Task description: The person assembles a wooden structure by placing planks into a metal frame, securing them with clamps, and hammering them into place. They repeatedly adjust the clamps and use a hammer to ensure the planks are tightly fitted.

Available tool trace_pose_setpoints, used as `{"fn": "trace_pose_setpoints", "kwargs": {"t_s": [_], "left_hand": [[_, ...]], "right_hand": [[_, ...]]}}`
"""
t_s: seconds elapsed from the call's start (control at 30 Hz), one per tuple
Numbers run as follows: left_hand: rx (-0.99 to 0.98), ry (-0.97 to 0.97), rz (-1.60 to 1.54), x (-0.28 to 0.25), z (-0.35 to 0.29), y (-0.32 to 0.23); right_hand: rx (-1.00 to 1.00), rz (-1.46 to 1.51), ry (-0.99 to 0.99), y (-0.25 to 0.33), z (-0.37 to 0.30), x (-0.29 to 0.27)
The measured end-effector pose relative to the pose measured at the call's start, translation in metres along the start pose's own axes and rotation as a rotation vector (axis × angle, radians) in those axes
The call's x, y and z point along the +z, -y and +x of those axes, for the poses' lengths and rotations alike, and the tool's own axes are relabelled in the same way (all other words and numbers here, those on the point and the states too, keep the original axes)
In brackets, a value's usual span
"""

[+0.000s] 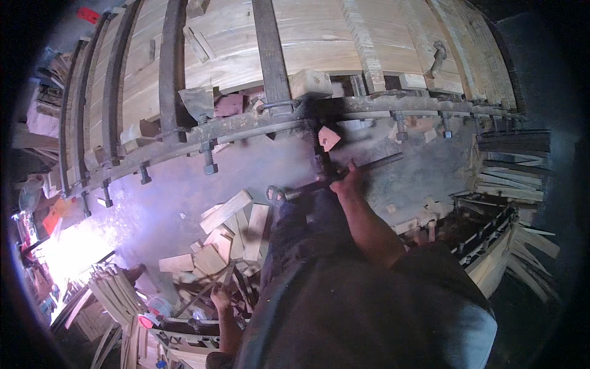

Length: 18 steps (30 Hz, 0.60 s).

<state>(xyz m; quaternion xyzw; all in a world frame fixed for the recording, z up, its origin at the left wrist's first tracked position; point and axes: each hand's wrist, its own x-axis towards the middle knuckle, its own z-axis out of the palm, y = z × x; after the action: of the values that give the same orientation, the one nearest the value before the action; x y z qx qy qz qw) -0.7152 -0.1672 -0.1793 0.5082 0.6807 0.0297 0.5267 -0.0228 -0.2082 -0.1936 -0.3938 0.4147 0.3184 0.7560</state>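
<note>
My right hand [348, 183] is closed around the long dark cross bar of a T-handle wrench [384, 161]. The wrench's dark socket end [321, 165] meets a bolt on the steel clamp rail [246, 130], just below the rail's middle. A pinkish wood block [329, 139] shows beside that bolt. Lower down on the left, my left hand [221, 297] has its fingers curled beside a thin dark bar [198, 298] and a heap of offcuts. Whether it grips that bar is hard to make out.
Light boards [233, 55] lie clamped under steel bars [270, 49] ahead, with several bolts hanging from the rail. Wood offcuts [236, 227] litter the floor near my feet. Bright glare [77, 249] fills the left. Another clamp rack [485, 240] and stacked slats [510, 184] stand right.
</note>
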Motion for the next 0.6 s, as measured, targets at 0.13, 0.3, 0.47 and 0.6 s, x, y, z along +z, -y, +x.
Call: {"fn": "trace_pose_setpoints", "kwargs": {"t_s": [0.13,0.3,0.47,0.6], "left_hand": [[-0.179,-0.030,-0.402,0.048,0.026,-0.055],[-0.099,0.342,-0.539,0.050,0.092,-0.113],[0.312,0.170,0.245,0.093,0.071,-0.322],[0.509,0.221,0.274,0.102,0.108,-0.413]], "right_hand": [[0.079,0.071,-0.084,-0.020,-0.004,-0.004],[-0.225,0.056,-0.081,-0.022,0.001,-0.013],[-0.351,-0.102,-0.057,-0.020,-0.032,0.006],[-0.304,0.032,-0.029,-0.010,-0.044,0.025]]}}
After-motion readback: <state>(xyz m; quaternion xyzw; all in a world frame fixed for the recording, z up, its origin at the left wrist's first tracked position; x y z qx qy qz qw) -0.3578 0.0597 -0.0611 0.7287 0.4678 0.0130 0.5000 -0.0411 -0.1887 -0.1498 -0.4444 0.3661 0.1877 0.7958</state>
